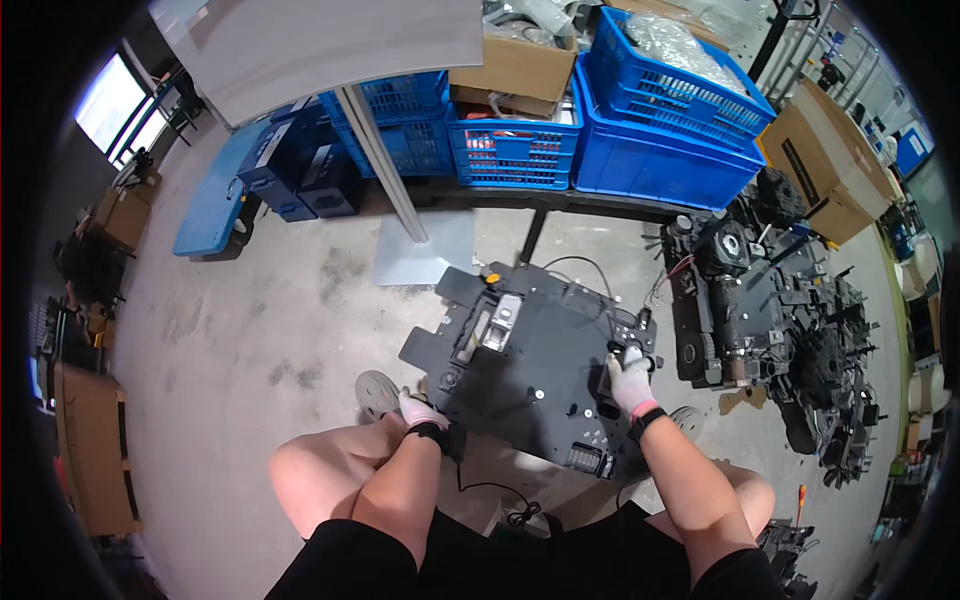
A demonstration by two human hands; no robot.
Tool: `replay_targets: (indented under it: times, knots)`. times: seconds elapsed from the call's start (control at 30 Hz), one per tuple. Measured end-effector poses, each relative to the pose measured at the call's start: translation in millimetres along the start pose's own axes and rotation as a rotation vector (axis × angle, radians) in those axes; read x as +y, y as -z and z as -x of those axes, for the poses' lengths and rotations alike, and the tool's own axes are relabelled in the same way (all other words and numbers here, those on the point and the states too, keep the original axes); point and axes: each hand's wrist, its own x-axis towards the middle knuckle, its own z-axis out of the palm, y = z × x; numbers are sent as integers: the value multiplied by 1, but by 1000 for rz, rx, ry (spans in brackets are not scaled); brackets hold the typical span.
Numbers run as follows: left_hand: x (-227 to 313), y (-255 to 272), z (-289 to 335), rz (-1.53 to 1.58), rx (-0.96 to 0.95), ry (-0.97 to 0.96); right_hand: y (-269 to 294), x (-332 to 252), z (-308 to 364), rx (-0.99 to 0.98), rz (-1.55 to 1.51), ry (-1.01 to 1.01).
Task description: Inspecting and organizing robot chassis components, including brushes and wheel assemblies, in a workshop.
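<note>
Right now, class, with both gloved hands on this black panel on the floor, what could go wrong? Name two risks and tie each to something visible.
1. The loose black cable trailing off the black panel near the knees could snag if the panel shifts.
2. The right hand grips a small part at the panel's edge while the left hand steadies the opposite corner; a slip might pinch fingers.

Both gloves are white with pink at the fingers and cuff: the left hand (415, 409) wears a black wrist strap, the right hand (630, 383) a pink-and-black one. The chassis plate (530, 375) between them is matte black, with a silver metal block and a small orange button near its 11 o'clock corner. At 12 o'clock the crates (660, 120) are bright blue, the cardboard boxes (515, 70) tan. The floor (260, 330) is mottled grey concrete. The shorts (350, 565) are black.
</note>
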Motion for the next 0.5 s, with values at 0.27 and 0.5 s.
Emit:
replay_targets:
  times: [0.27, 0.5]
  knots:
    - [15, -19, -19, 1, 75, -2, -8, 20, 30, 62, -59, -111]
    - [30, 1, -47, 56, 99, -77, -32, 17, 51, 53, -187, -50]
